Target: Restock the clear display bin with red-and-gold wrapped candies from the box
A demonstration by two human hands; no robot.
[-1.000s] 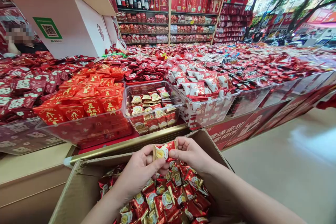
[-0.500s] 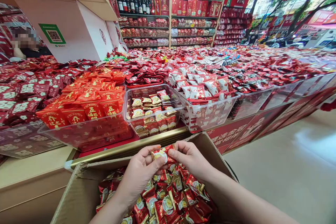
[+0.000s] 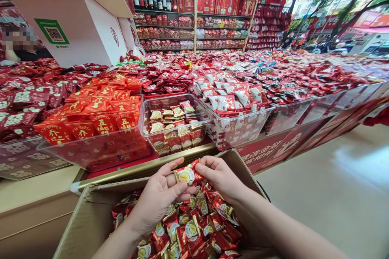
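Observation:
A red and gold wrapped candy point(image 3: 188, 173) with a white oval on its front is held up between both hands. My right hand point(image 3: 223, 178) pinches its right end between thumb and fingers. My left hand point(image 3: 156, 196) cradles the left end, with its thumb at the lower edge and the index finger raised off the wrapper. Beneath them, a cardboard box point(image 3: 74, 220) holds a heap of similar red wrapped candies point(image 3: 190, 230). Behind the box, a clear plastic tub point(image 3: 165, 98) contains rows of small gold and red packets point(image 3: 168, 135).
Orange-red packets point(image 3: 101, 123) fill the tub to the left, and white and red packets point(image 3: 240, 101) the one to the right. A gold counter edge point(image 3: 182, 157) runs behind the box. Shelves point(image 3: 196, 12) stand at the back. A person point(image 3: 30, 54) is at far left.
The view has shifted slightly. My left index finger has lifted away from the candy, and more of its front now shows. The right hand keeps its pinch.

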